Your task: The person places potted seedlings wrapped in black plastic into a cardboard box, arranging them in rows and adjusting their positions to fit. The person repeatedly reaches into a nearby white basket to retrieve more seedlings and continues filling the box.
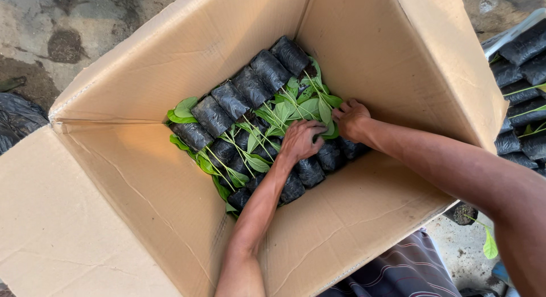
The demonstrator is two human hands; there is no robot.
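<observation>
Soft green seedling leaves [296,106] are pressed down by the left hand [300,140] and the right hand [351,118], fingers curled. Crinkly black plastic seedling bags [250,86] are packed in rows inside the big brown cardboard box [170,64].

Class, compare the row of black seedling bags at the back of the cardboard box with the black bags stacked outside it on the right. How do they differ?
The back row lies on its side inside the cardboard box, wholly in view; the outside bags lie beyond the box wall, cut off by the picture's edge. Both hands, left and right, work in the box, well away from the outside bags. Both groups are black, soil-filled bags with green seedlings.
</observation>
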